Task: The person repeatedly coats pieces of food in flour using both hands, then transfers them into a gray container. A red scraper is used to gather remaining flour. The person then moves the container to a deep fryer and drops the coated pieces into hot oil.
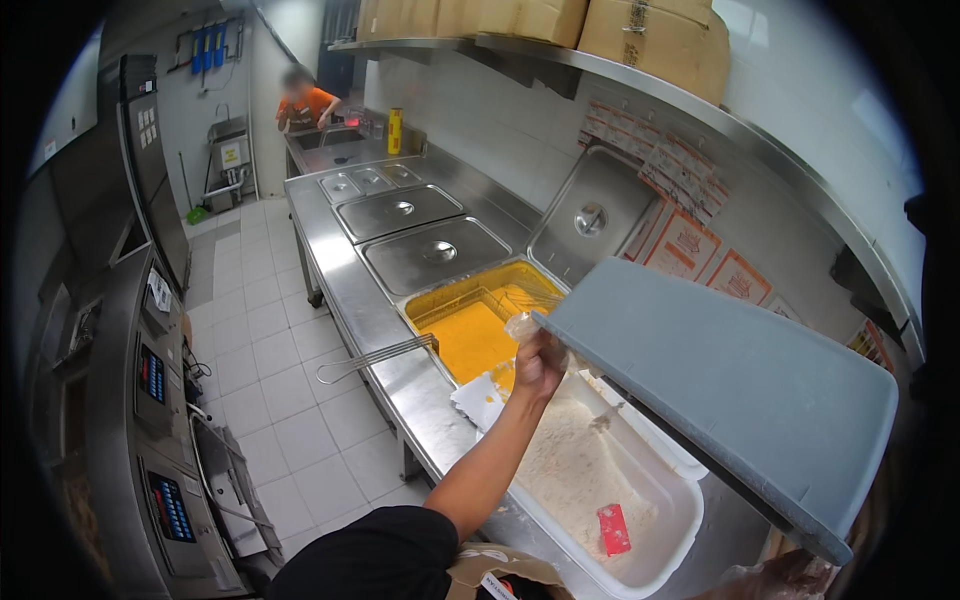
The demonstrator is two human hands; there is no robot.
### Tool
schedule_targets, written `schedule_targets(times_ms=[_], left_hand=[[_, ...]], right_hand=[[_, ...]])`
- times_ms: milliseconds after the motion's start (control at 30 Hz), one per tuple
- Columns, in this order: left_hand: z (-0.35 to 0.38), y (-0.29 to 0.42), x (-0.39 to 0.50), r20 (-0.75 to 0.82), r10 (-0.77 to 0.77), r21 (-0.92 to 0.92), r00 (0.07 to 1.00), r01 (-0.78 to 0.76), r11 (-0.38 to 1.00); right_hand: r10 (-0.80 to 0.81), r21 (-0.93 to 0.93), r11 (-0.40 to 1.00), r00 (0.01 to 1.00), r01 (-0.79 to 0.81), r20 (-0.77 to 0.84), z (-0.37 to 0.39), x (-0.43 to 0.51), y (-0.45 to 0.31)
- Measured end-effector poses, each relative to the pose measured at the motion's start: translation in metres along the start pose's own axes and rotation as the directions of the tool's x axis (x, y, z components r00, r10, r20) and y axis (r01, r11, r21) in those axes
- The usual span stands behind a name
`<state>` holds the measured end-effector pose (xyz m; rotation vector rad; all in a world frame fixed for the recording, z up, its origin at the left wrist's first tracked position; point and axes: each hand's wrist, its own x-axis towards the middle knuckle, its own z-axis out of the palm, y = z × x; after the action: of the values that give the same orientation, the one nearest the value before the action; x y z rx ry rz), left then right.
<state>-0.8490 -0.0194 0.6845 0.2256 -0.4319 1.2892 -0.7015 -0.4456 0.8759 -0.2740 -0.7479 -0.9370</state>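
A large grey plastic tub (720, 375) is tilted over the right of the counter, its smooth outer side facing up. My left hand (541, 364), with clear plastic film about its fingers, grips the tub's near left corner. At the bottom right edge, my right hand (795, 579), also in clear plastic and partly cut off, is at the tub's lower corner. Beneath the tub, a white bin (686, 525) holds pale flour-like powder (562, 457) with a red scraper (614, 529) on it. Beside it, a steel pan of orange batter (469, 334) contains a wire basket and a whisk (529, 292).
Lidded steel pans (439, 251) line the counter (330, 262); the basket's handle (375, 360) juts over its edge. A steel lid (589, 217) leans on the wall below a shelf of cardboard boxes (645, 45). A person (306, 101) stands by the far sink. Fryer-like equipment (150, 420) stands left.
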Motion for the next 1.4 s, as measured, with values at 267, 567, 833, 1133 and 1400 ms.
schedule_targets(times_ms=[267, 567, 833, 1133, 1400], left_hand=[[0.014, -0.014, -0.002, -0.055, -0.019, 0.035, 0.998, 0.021, 0.999], [0.037, -0.021, 0.011, 0.101, -0.042, 0.009, 0.994, 0.042, 0.999], [0.046, -0.025, 0.018, 0.097, -0.06, 0.009, 0.994, 0.059, 0.998], [0.066, -0.033, 0.026, 0.109, 0.008, 0.127, 0.994, -0.021, 0.992], [0.061, -0.041, 0.031, 0.081, -0.011, 0.043, 0.997, 0.007, 0.999]], right_hand=[[0.001, -0.014, 1.0, 1.0, -0.001, 0.012, -0.001, -0.003, 0.007], [-0.03, -0.086, 0.996, 0.998, 0.036, 0.063, -0.001, 0.008, 0.029], [-0.133, -0.297, 0.939, 0.979, 0.175, 0.155, 0.003, 0.016, 0.052], [-0.433, -0.641, 0.451, 0.78, 0.621, 0.451, -0.003, 0.028, 0.067], [-0.519, -0.631, -0.092, 0.503, 0.771, 0.691, -0.013, 0.049, 0.071]])
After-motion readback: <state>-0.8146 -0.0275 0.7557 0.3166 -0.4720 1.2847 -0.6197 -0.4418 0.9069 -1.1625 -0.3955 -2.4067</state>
